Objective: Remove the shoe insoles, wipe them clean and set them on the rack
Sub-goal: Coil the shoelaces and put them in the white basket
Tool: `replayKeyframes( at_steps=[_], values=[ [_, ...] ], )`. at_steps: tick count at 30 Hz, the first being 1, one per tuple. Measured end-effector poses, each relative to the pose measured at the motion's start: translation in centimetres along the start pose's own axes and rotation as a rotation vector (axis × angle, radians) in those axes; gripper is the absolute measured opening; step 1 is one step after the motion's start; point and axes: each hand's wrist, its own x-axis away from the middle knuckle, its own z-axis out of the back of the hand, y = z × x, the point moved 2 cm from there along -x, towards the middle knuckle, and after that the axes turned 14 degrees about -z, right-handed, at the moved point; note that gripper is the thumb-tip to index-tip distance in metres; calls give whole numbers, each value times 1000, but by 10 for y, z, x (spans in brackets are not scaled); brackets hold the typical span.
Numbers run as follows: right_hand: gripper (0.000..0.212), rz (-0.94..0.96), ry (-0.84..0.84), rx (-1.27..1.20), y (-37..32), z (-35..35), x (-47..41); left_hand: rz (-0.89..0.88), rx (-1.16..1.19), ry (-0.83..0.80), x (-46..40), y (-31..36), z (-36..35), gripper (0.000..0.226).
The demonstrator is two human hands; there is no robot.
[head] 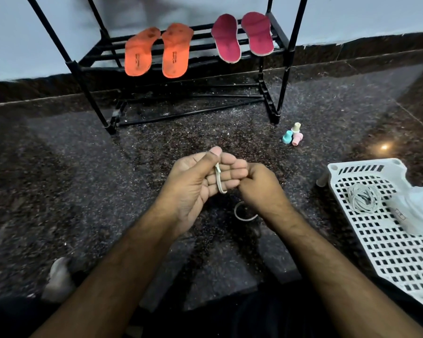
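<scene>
On the rack [276,42] lie four insoles: two orange insoles [156,52] and two pink insoles [242,36]. Below, the left hand [200,181] pinches one white cord [219,179] under its thumb; the right hand [259,184] is curled around the cord's lower part. Three small caps [292,136] stand on the floor [83,191].

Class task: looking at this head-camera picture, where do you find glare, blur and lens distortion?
Head view: glare spot on the floor; foot and frame edges blurred; rack posts splay outward, wide-angle distortion; orange insoles and hands stay fairly sharp; dim overall.
</scene>
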Motion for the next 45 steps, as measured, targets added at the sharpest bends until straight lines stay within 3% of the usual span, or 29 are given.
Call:
replayKeyframes(
  at_steps=[2,4,7,11,14,18,23,26,31,37,39,42,45],
  values=[
    [36,-11,42,-20,1,0,2,-35,75,80,-3,2,6,34],
    [47,-22,-28,16,1,-5,10,-90,101,168,-6,4,15,35],
    [46,53,-308,7,-4,-21,31,-148,-126,197,-8,2,28,31],
    [36,224,-525,-319,-22,-4,51,-102,-386,90,-4,-8,33,25],
    [35,336,-418,-376,-21,13,49,-104,-545,-115,-1,-12,26,30],
    [37,203,-119,-474,-7,28,27,85,-354,-259,0,-10,11,34],
    [42,226,-34,-318,1,24,19,278,19,-386,6,7,9,31],
    [44,167,-74,-255,2,18,19,253,189,-278,7,10,4,33],
    [49,76,-343,-175,2,2,27,-26,284,110,-8,15,22,44],
    [41,187,-360,-11,-4,-7,34,-175,385,239,-20,26,42,47],
    [38,257,-418,9,-6,-9,38,-238,261,270,-23,27,52,44],
    [37,312,-510,-111,-16,-6,45,-271,-277,237,-22,23,60,38],
    [36,387,-468,-295,-26,3,47,-252,-728,27,-16,9,49,36]
  ],
)
